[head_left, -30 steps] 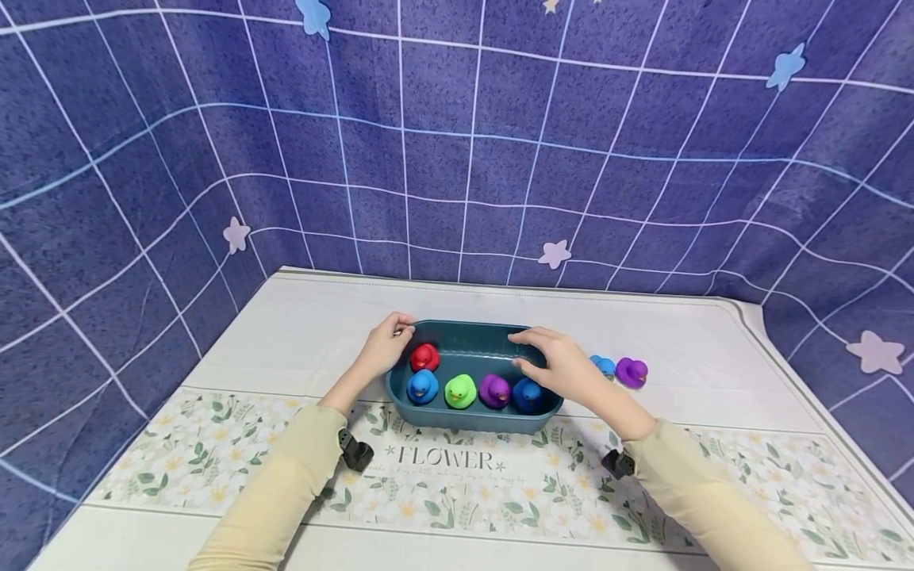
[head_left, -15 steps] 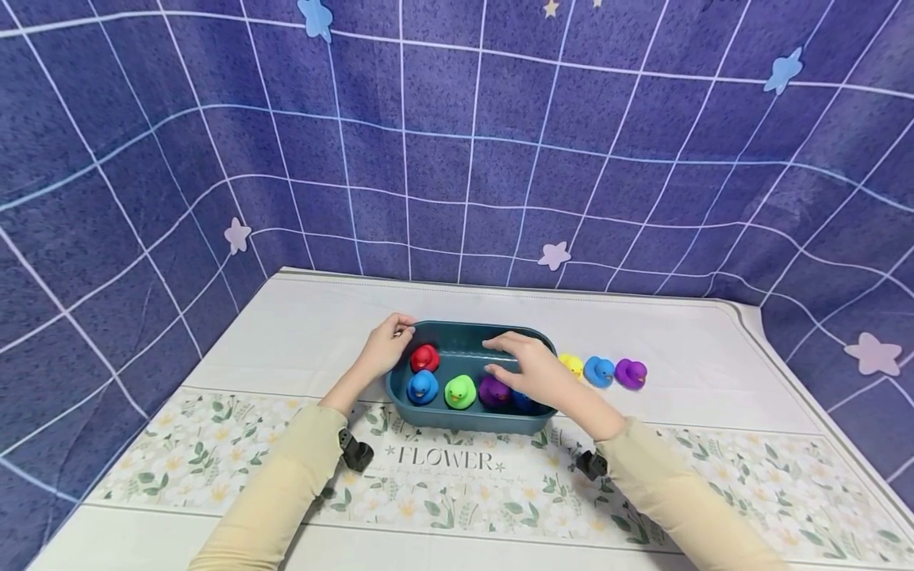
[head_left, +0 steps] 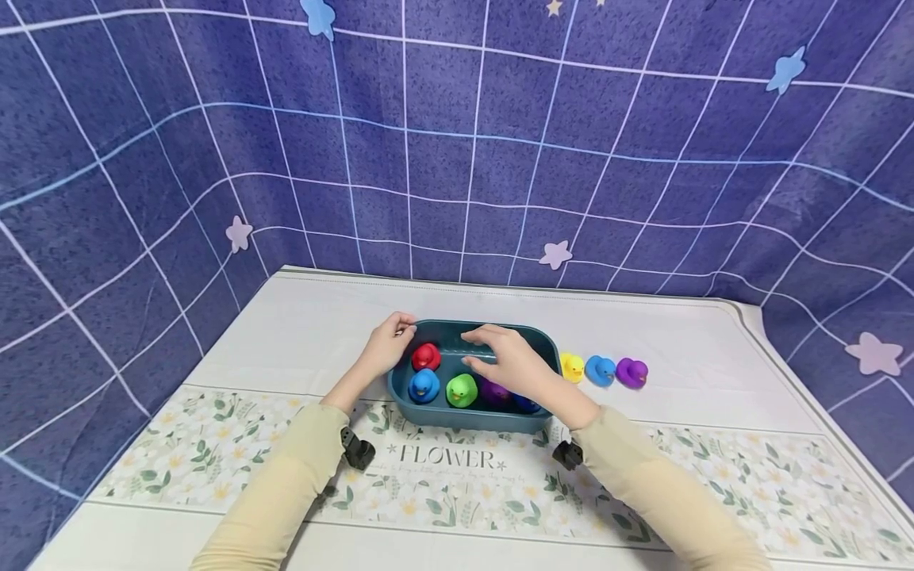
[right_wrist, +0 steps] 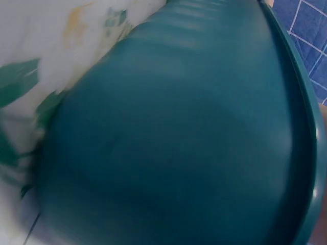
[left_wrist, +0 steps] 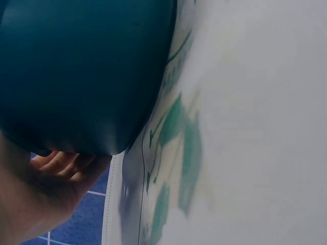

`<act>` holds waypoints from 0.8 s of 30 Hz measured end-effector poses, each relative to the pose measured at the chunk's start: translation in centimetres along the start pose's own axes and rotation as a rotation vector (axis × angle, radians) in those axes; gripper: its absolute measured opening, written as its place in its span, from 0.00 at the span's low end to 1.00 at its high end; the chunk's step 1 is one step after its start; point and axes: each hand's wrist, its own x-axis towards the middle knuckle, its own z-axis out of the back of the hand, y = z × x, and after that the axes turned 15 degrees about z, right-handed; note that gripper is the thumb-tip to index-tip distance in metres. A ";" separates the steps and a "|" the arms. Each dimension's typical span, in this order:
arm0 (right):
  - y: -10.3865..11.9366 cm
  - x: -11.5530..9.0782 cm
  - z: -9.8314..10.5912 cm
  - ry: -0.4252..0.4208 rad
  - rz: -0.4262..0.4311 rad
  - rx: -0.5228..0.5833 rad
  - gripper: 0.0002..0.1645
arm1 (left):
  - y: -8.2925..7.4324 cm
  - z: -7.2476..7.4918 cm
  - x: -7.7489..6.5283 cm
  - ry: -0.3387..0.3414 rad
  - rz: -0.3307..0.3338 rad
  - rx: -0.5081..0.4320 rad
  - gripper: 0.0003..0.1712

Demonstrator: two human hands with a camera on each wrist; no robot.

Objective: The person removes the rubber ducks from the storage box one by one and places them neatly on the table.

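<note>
A teal oblong bin (head_left: pixel 457 420) stands on the table with several rubber ducks inside. My left hand (head_left: pixel 385 346) grips its left end near the back corner; the left wrist view has those fingers (left_wrist: pixel 76 168) against the bin's end wall (left_wrist: pixel 87 76). Over the bin's right half is my right hand (head_left: pixel 510 361), thumb and fingers apart, nothing between them. Within the bin, a red duck (head_left: pixel 425 356) sits behind a blue duck (head_left: pixel 424 386), beside a green duck (head_left: pixel 461 391). A purple duck (head_left: pixel 493 392) and a dark blue duck (head_left: pixel 527 404) are partly covered by my right hand.
To the bin's right, a yellow duck (head_left: pixel 573 366), a light blue duck (head_left: pixel 601 370) and another purple duck (head_left: pixel 631 373) stand in a row. A flowered strip (head_left: pixel 457 496) crosses the white table cover. A blue gridded curtain (head_left: pixel 443 159) hangs behind the table.
My right hand has moved left over the bin, from its right end toward the middle, uncovering the yellow duck outside. My left hand has stayed on the bin.
</note>
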 end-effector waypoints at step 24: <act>1.3 4.6 -1.3 0.128 -0.090 0.155 0.23 | 0.0 0.0 0.0 0.011 0.020 0.000 0.15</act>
